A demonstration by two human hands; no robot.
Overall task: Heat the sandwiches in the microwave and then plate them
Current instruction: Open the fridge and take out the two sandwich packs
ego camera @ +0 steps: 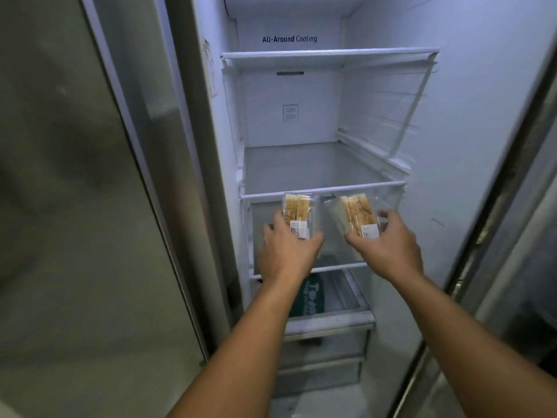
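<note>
White "All-Around Cooling" lettering (289, 39) above packaged sandwiches (297, 214).

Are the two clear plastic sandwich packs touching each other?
Apart. The head view shows a strip of fridge interior between the left clear plastic sandwich pack, held by the left hand, and the right one, held by the right hand.

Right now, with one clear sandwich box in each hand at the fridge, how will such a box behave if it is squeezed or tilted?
The right sandwich box looks like thin clear plastic, so it probably flexes if squeezed. It is likely light: the right hand holds it by the fingers alone. The glossy walls may be slippery; the left hand grips the left sandwich box from below.
</note>
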